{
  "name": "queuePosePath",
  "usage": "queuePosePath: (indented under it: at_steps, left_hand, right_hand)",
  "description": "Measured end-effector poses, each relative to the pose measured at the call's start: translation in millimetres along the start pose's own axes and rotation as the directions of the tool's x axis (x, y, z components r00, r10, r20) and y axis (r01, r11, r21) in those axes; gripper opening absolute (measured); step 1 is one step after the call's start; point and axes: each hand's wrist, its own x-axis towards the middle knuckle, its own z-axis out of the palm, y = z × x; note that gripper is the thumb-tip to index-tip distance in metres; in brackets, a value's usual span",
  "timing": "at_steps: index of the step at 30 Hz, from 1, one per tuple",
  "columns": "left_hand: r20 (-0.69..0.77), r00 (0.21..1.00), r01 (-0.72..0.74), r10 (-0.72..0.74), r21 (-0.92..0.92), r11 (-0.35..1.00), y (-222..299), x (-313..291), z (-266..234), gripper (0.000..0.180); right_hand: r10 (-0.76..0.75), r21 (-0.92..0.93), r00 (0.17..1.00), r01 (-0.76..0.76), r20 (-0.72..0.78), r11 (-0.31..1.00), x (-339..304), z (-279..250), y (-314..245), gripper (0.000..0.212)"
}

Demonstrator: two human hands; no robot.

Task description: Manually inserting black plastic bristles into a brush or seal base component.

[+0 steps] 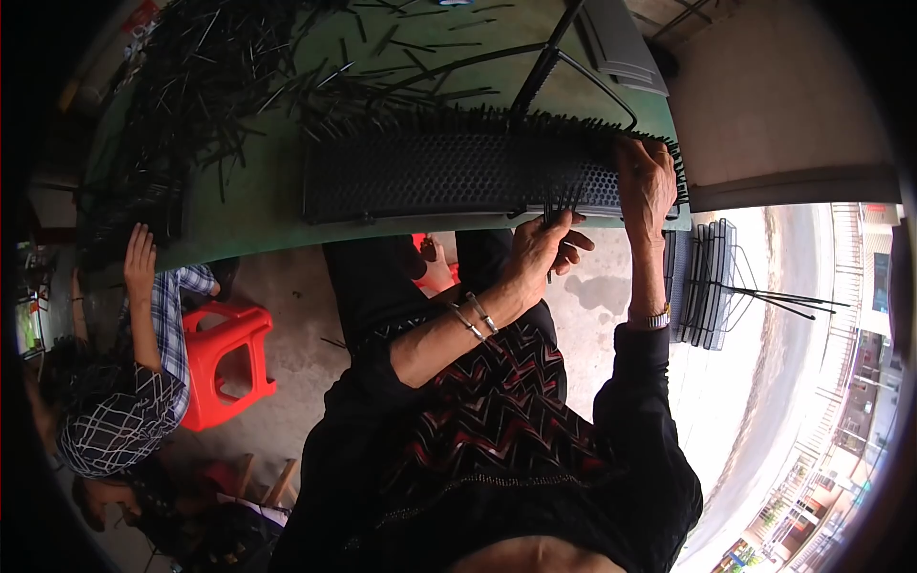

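A long black perforated panel (458, 174) lies along the near edge of the green table, its small holes in rows. Short thin black sticks (554, 122) stand in a dense row along its far side. My left hand (543, 250), with bracelets at the wrist, is closed around a small bunch of thin black sticks (562, 199) in front of the panel. At the panel's right end my right hand (647, 181) has its fingers bent down and pinched at the row of sticks. Whatever its fingertips hold is hidden.
A heap of loose black sticks (220, 76) covers the table's far left. A black metal frame (535, 81) rises behind the panel; grey flat sheets (616, 43) lie at the back right. A person in a checked top (124, 420) sits left by a red stool (224, 363). Racks (707, 286) stand right.
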Motion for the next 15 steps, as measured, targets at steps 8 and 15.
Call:
queuePosePath:
  at_steps: [8, 15]
  left_hand:
    - [-0.025, 0.999, -0.025, 0.026, 0.057, 0.998, 1.6, -2.6, 0.6, 0.036]
    - [-0.018, 0.999, -0.031, 0.032, 0.041, 0.999, 2.6, -1.4, 0.4, 0.035]
  right_hand:
    - [0.023, -0.003, 1.000, -0.022, 0.012, 1.000, -7.6, -4.4, -5.5, 0.019]
    - [0.082, 0.104, 0.996, -0.078, -0.039, 0.992, -13.6, -14.5, -12.9, 0.034]
